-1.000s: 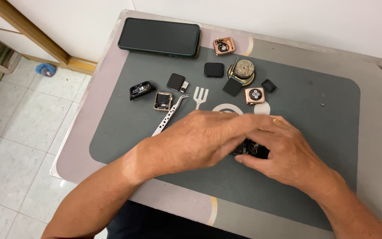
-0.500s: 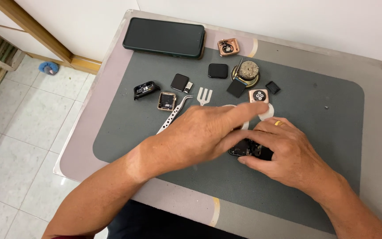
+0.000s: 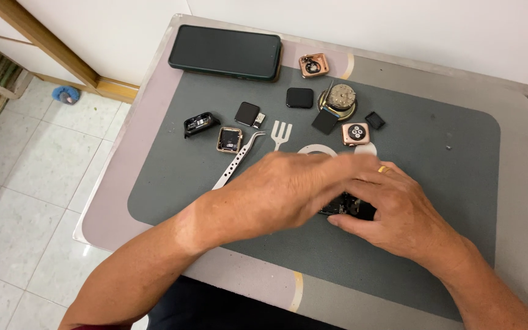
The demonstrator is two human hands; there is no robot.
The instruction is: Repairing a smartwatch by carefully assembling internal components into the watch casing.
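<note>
Your two hands meet over the middle of the grey mat (image 3: pixel 459 153) on the desk (image 3: pixel 148 183), and between them lies a small dark watch body (image 3: pixel 346 206). Only a narrow part of it shows, in the gap under your fingers, so its long axis cannot be judged with certainty; the visible strip runs roughly left to right, from one hand toward the other.

Your left hand (image 3: pixel 288 189) comes in from the left and lies across the top of the piece, the fingers stretched toward the right and a little blurred. Its grip is partly closed, but you cannot see whether the fingertips really pinch the piece or only rest on it.

Your right hand (image 3: pixel 398 208) comes from the lower right, with a ring (image 3: pixel 383 169) on one finger. The thumb lies along the near edge of the watch body and the fingers curl over the far side, so this grip seems to be closed on it and to hold it against the mat.

The piece lies directly under both grips, slightly nearer to the right palm.

The tweezers (image 3: pixel 236 160) lie well apart to the left, pointing up to the right, beside a gold watch case (image 3: pixel 230 139). Further back are a phone (image 3: pixel 224 52) and a round metal part (image 3: pixel 340 99).
</note>
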